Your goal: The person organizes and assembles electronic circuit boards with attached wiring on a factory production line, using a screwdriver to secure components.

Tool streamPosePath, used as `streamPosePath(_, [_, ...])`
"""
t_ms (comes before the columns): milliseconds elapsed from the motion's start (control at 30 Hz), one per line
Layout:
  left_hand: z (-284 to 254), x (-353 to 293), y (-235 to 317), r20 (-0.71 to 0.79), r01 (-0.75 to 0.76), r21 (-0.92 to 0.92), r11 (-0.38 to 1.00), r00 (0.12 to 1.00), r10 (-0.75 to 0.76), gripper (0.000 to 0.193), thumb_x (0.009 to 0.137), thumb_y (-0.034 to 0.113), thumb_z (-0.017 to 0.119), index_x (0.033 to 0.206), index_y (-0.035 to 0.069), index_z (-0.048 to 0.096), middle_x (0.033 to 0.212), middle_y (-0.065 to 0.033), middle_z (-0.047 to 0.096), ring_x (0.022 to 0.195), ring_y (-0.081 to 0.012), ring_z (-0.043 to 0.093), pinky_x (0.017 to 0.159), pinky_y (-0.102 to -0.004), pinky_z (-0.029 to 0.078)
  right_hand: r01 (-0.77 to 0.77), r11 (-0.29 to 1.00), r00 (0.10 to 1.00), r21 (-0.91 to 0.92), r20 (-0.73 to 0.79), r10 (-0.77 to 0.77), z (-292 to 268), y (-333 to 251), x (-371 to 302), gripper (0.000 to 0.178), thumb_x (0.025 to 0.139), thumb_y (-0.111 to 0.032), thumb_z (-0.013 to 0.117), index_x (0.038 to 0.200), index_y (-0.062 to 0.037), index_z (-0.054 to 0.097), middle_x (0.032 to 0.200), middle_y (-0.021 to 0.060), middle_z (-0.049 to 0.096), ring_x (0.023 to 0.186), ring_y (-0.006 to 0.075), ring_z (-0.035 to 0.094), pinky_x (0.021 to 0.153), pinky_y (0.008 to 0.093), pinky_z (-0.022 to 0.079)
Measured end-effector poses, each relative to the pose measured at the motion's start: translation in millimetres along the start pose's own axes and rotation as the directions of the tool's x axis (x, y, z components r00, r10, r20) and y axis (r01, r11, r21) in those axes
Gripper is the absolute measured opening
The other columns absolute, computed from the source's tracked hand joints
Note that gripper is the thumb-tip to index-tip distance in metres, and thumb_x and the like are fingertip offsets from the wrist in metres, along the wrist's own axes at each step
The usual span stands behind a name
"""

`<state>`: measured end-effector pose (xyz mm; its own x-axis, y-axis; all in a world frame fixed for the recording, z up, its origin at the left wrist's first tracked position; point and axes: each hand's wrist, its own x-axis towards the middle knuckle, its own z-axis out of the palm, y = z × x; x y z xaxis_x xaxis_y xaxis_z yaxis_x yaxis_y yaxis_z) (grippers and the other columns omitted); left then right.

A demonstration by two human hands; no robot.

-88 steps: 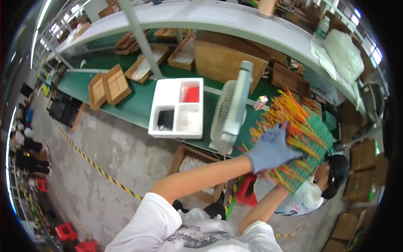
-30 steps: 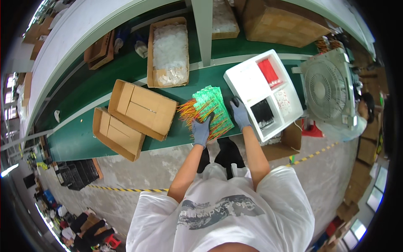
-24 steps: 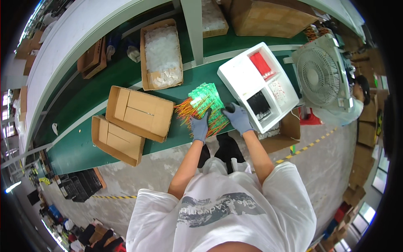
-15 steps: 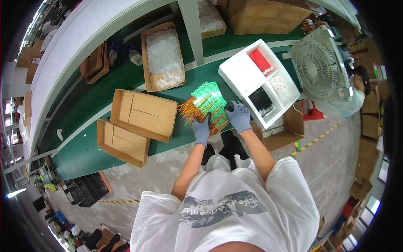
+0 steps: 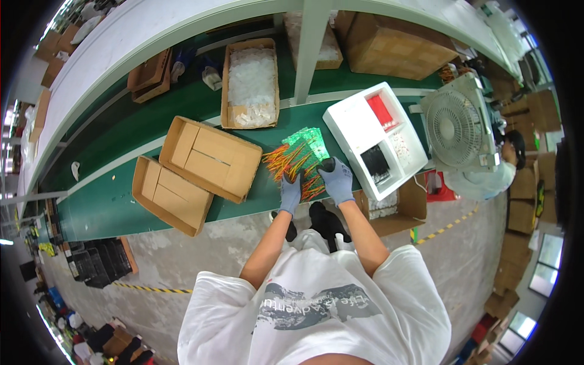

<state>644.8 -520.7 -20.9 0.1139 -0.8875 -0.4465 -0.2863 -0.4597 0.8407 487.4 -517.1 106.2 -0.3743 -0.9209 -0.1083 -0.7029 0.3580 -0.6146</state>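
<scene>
A bunch of small green circuit boards [image 5: 312,141] with orange and red wires [image 5: 291,159] lies on the green bench in front of me. My left hand [image 5: 291,193], in a grey-blue glove with dark fingertips, is closed on the near left side of the bunch, among the wires. On the right, my gloved right hand [image 5: 337,180] is closed at the boards' near right edge, its thumb over the wires. Wires lie across much of the boards, and the gloves hide part of what the fingers grip.
Two shallow cardboard boxes [image 5: 210,159] overlap at the left. Behind stands a carton of clear plastic pieces [image 5: 251,85]. To the right is a white foam tray [image 5: 348,125] with red, black and white parts, then a fan [image 5: 451,128]. A post [image 5: 311,52] rises behind the bench.
My view has shifted a little. The wires now cover more of the green boards, which show less than before. Both hands stay at the bunch.
</scene>
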Motion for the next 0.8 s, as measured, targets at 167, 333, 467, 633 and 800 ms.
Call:
streamPosePath(167, [-24.8, -17.3, 4.6, 0.064, -0.07, -0.071, 0.995, 0.995, 0.075, 0.075, 0.091, 0.038, 0.062, 0.147, 0.0, 0.032, 0.148, -0.0217, 0.039, 0.136, -0.0349, 0.039, 0.112, -0.0396, 0.032, 0.013, 0.991, 0.997, 0.131, 0.068, -0.022, -20.6, -11.2, -5.6, 0.028, 0.079, -0.022, 0.073, 0.097, -0.0017, 0.067, 0.092, 0.0151, 0.071, 0.086, 0.0319, 0.067, 0.078, 0.0391, 0.051])
streamPosePath(333, [-91.3, -76.0, 46.3, -0.053, -0.309, -0.172, 0.935, 0.951, 0.305, 0.068, 0.088, 0.023, 0.067, 0.145, 0.001, 0.036, 0.143, -0.0199, 0.045, 0.13, -0.0342, 0.046, 0.107, -0.0376, 0.038, 0.003, 0.927, 0.999, 0.375, 0.033, -0.016, -61.6, -13.3, -20.9, 0.021, 0.079, -0.007, 0.072, 0.099, 0.0003, 0.069, 0.089, 0.0079, 0.072, 0.081, 0.0141, 0.067, 0.077, 0.0283, 0.052])
streamPosePath(467, [-157.4, -108.3, 57.5, -0.179, -0.451, -0.173, 0.876, 0.889, 0.422, 0.053, 0.088, 0.011, 0.064, 0.136, 0.0, 0.046, 0.135, -0.017, 0.052, 0.118, -0.0262, 0.054, 0.097, -0.0323, 0.046, 0.012, 0.898, 1.0, 0.439, -0.008, -0.01, -83.5, -17.7, -32.1, 0.017, 0.08, 0.003, 0.067, 0.096, 0.0049, 0.069, 0.088, 0.0083, 0.072, 0.08, 0.0118, 0.063, 0.076, 0.0263, 0.051])
streamPosePath(633, [-182.2, -74.2, -27.9, -0.033, -0.093, -0.208, 0.974, 0.996, 0.088, 0.038, 0.087, 0.008, 0.065, 0.123, -0.001, 0.059, 0.111, -0.0136, 0.068, 0.099, -0.0222, 0.065, 0.09, -0.031, 0.049, 0.032, 0.952, 0.999, 0.305, -0.001, -0.033, -81.9, -42.5, -38.5, 0.02, 0.078, -0.005, 0.071, 0.096, 0.002, 0.07, 0.087, 0.0102, 0.072, 0.079, 0.0143, 0.066, 0.075, 0.0284, 0.051])
streamPosePath(800, [-132.9, -70.3, -10.9, 0.051, -0.334, -0.146, 0.931, 0.938, 0.344, 0.043, 0.088, 0.018, 0.066, 0.128, 0.003, 0.057, 0.12, -0.0177, 0.064, 0.106, -0.0283, 0.063, 0.094, -0.0371, 0.048, 0.041, 0.991, 0.989, 0.124, -0.144, -0.023, -67.4, -14.6, -22.4, 0.017, 0.078, -0.008, 0.072, 0.093, 0.0007, 0.071, 0.085, 0.0115, 0.072, 0.078, 0.019, 0.067, 0.076, 0.0307, 0.05])
